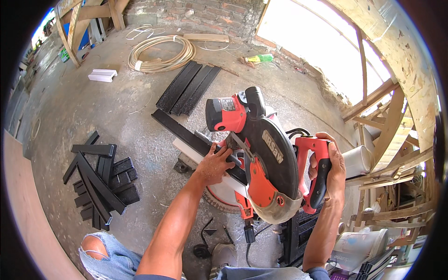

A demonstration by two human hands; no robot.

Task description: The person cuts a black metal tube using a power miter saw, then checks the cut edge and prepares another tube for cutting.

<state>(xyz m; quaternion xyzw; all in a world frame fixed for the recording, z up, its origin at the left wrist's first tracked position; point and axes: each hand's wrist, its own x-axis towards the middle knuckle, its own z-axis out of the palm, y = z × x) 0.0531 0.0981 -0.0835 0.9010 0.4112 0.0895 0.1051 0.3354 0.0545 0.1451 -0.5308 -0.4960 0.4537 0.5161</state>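
A red and black miter saw (280, 154) stands on the floor in front of me. My right hand (335, 172) is closed round its handle (321, 175), at the right of the blade guard. Across the saw's base lies a long black bar (182, 133), its far end reaching out to the upper left. My left hand (213, 165) grips this bar left of the blade, fingers curled over it by the fence. The guard and its clear orange cover hide the blade and the bar's near end.
Cut black pieces (100, 182) lie heaped at left. Beyond the saw are black strips (189, 88), a coiled hose (161, 52), a white profile piece (102, 75) and a green-yellow bottle (259, 59). Wooden framing (392, 121) and a white bucket (359, 243) crowd the right. A tape measure (202, 251) sits near my shoe.
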